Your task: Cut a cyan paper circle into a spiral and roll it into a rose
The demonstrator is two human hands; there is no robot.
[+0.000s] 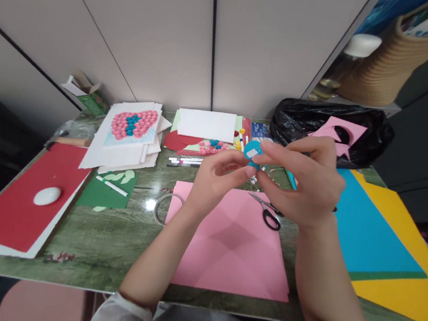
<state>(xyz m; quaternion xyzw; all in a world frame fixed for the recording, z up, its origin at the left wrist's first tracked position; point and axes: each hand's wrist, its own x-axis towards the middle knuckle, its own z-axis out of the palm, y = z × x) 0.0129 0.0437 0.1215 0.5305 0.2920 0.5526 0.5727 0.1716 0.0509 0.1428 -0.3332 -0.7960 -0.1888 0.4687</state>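
Observation:
A small round blue paper piece (pixel 251 148) with a whitish patch on its face is held up above the table. The thumb and fingertips of my left hand (pixel 215 178) pinch its lower edge. From the other side, my right hand (pixel 306 184) grips it too, fingertips at the patch. Below my hands lies a stack of pink paper sheets (pixel 227 249). Black-handled scissors (pixel 269 216) rest on the pink paper, beside my right wrist. A roll of tape (pixel 162 208) lies at the sheet's left edge, near my left forearm.
On the left are red paper (pixel 20 195), a white oval object (pixel 46 196), green paper (pixel 105 194) and a picture with pink and blue rolled roses (pixel 133 125). Blue paper (pixel 371 235) and yellow paper (pixel 403 295) lie right. Behind stands a black bag (pixel 292 118) with pink scraps.

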